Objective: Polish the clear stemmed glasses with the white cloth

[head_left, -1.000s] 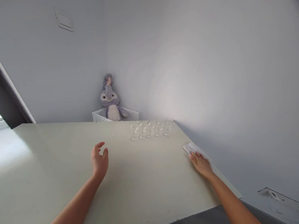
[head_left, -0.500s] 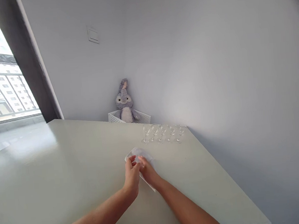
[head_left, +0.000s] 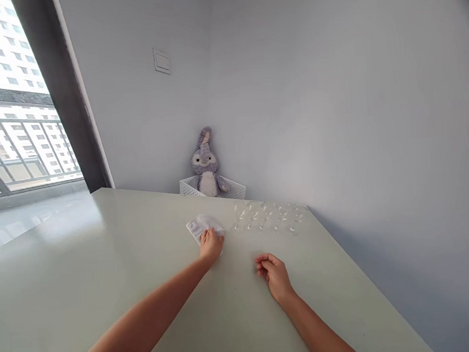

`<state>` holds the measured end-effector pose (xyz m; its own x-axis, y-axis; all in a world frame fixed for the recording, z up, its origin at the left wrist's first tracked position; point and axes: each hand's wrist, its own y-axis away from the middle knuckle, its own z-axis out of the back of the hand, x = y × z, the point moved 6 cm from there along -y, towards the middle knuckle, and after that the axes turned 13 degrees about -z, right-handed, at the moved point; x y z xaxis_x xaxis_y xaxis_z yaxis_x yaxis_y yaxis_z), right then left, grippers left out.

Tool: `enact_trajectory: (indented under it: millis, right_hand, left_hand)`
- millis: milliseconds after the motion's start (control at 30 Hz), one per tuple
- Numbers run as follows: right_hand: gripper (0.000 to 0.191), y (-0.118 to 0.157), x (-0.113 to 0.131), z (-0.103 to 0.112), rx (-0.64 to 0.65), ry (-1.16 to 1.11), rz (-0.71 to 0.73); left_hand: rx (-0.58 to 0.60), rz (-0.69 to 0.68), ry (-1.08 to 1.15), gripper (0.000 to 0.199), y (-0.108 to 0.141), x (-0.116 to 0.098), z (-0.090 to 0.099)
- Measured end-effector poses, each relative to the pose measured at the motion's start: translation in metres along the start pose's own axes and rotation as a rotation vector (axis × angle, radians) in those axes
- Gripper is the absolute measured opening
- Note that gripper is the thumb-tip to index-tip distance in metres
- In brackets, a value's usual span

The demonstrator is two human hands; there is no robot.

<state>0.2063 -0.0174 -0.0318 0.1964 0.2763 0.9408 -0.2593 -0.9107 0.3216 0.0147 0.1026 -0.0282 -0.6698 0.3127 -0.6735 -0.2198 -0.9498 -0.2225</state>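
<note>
A white folded cloth lies on the pale table, with my left hand on its near right part. The fingers of that hand are bent against the cloth, and whether they pinch it is hard to see. My right hand is apart from the cloth, to its right and nearer to me, with its fingers curled together and nothing visible in them. Several clear stemmed glasses stand in a row beyond my right hand, near the table's back edge.
The pale table spreads out to the left. Behind its back edge a grey plush rabbit sits in a white perforated basket. Walls rise behind and to the right, and a window is at the far left.
The cloth has moved away and to the left, with my left hand on it. My right hand has left the cloth and shifted right. The view has turned slightly.
</note>
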Motion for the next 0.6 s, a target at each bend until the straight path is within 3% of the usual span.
enact_trajectory:
  millis: [100,233,333,467,600]
  right_hand:
    - [0.009,0.004,-0.004,0.000,0.081,0.016,0.036]
    - [0.011,0.008,-0.002,-0.005,0.092,0.097,0.029]
    - [0.013,0.008,-0.001,-0.006,0.119,0.118,0.017]
    - [0.014,0.009,0.000,-0.004,0.150,0.123,-0.004]
    - [0.014,0.011,0.000,-0.004,0.150,0.148,-0.020]
  left_hand:
    - [0.059,-0.122,-0.075,0.049,-0.031,0.006,-0.002]
    - [0.151,-0.298,-0.153,0.046,-0.061,0.015,-0.003]
    - [0.198,-0.344,-0.207,0.044,-0.082,0.034,0.007]
    - [0.200,-0.246,-0.295,0.047,-0.104,0.080,0.044]
    - [0.120,-0.042,-0.391,0.047,-0.102,0.140,0.112]
